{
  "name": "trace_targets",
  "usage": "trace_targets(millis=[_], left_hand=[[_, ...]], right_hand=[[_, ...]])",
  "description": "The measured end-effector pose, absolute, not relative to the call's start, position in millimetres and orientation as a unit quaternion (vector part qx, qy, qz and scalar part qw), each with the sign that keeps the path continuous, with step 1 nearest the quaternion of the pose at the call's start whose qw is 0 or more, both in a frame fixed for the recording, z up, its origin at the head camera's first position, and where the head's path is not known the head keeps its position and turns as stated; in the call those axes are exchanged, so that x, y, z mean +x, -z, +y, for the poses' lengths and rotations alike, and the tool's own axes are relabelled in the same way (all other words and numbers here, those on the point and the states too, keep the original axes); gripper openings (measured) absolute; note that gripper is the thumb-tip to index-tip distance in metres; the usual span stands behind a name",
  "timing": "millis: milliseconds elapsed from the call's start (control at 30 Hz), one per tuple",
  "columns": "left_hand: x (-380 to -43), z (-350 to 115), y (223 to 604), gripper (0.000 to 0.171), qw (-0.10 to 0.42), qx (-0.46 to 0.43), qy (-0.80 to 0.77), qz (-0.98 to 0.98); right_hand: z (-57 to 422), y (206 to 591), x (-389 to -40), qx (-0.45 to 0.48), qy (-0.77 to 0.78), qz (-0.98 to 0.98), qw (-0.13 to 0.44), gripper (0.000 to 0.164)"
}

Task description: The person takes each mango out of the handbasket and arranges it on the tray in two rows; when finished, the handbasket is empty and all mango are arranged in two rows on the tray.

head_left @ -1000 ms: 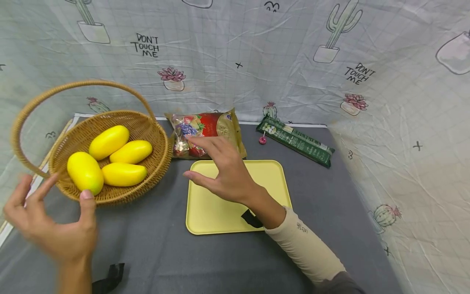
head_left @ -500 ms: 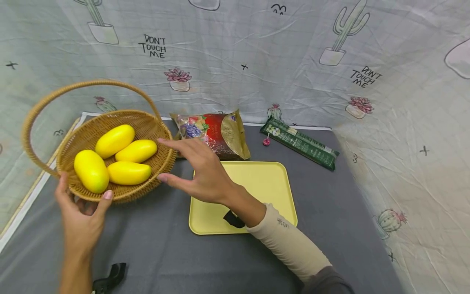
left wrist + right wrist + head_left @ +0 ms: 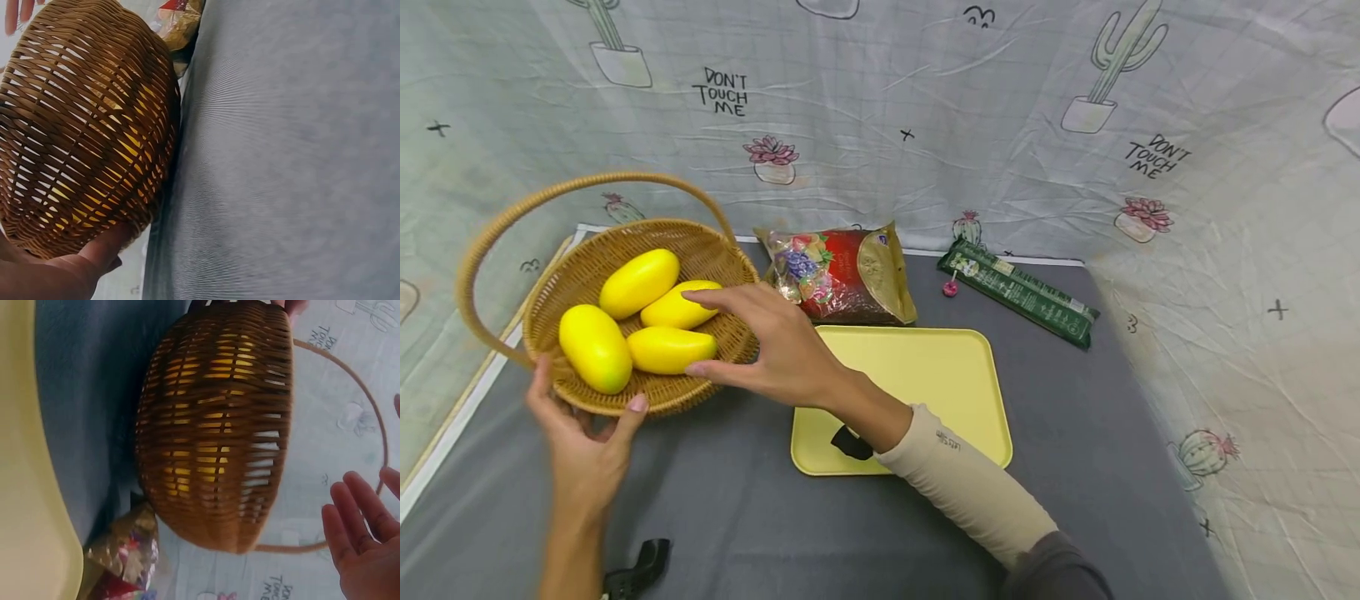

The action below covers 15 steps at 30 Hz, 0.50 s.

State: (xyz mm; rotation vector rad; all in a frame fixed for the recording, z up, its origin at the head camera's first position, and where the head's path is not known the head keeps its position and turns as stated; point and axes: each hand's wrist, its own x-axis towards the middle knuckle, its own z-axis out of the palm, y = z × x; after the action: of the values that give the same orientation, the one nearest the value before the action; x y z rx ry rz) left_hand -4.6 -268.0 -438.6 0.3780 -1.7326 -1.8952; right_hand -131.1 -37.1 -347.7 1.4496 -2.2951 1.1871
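Observation:
A wicker basket [image 3: 700,243] with an arched handle stands at the left and holds several yellow mangoes, among them a greenish-tipped mango [image 3: 595,350]. My left hand [image 3: 580,446] grips the basket's near-left rim, thumb on the front edge. In the left wrist view that hand [image 3: 78,269] lies against the woven wall [image 3: 81,119]. Over the basket's right side hovers my right hand [image 3: 782,354], thumb and fingers spread apart, partly covering the right-hand mangoes. Nothing is held in it. In the right wrist view the right hand [image 3: 369,550] is beyond the rim, apart from the weave.
Under my right forearm lies a yellow tray [image 3: 925,375]. Behind it rests a red and gold candy bag [image 3: 850,275]. A green packet [image 3: 1022,292] and a small pink ball-shaped item [image 3: 950,288] lie at the back right. A patterned cloth [image 3: 865,100] hangs behind the grey table [image 3: 730,517].
My left hand has come to the basket and taken hold of its rim. The right hand has moved left from above the tray to above the basket.

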Motion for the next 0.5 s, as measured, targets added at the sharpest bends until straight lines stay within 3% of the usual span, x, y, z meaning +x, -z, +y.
trace_targets(millis=[300,500], left_hand=[[0.4,-261.3,442.9,0.109,0.279,0.113,0.702,-0.646],[2.7,-259.1,442.0,0.108,0.276,0.110,0.707,-0.641]], right_hand=[[-71.1,353.3,-136.2,0.487,-0.332,-0.808,-0.011,0.070],[-96.1,355.1,-143.1,0.492,-0.254,-0.832,-0.048,0.071]])
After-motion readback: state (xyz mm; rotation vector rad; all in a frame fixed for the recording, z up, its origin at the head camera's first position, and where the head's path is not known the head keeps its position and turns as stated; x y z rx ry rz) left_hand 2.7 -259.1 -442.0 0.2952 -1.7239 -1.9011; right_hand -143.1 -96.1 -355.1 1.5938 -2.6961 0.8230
